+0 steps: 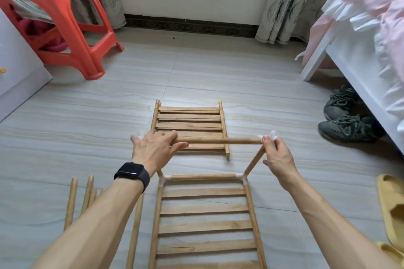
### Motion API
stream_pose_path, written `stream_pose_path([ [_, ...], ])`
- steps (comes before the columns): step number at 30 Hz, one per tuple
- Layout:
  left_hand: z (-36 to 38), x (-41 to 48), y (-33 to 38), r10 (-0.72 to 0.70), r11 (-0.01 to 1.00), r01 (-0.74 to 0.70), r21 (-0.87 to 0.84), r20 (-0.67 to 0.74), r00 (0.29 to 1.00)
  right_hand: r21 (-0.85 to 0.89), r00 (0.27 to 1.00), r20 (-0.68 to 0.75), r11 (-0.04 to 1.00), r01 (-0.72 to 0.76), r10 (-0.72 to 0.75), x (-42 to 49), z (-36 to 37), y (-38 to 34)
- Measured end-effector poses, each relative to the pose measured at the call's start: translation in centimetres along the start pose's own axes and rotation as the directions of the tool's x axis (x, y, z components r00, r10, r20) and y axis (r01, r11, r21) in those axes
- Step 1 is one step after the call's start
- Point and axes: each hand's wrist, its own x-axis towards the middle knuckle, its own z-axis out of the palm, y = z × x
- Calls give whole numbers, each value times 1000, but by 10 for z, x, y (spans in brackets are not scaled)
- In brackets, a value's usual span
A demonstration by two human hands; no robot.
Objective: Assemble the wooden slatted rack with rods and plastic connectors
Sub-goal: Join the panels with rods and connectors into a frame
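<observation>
The slatted panel (205, 223) lies flat on the floor, its long axis running away from the person. Beyond its far end sits a stack of panels (190, 126), and loose rods (72, 201) lie to its left. Above that far end a rod (218, 141) spans left to right. The left hand (153, 148) curls round one end, and the right hand (277, 155) pinches the clear connector (272, 134) at the other.

Cross rod (218, 141) held at both ends, centre of frame.
The left hand (153, 148) grips the left end of the rod; the right hand (277, 155) pinches the clear plastic connector (272, 134) at its right end. An upright rod (254, 162) slants down from this connector to the slatted panel (203, 225) at lower centre. Loose rods (71, 201) lie at lower left.
</observation>
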Motion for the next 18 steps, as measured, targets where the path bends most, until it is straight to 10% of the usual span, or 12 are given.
stream_pose_path([
  [18,12,3,7,-45,997,43,-65,-31,999,62,999,-5,997,53,-53,3,5,6],
])
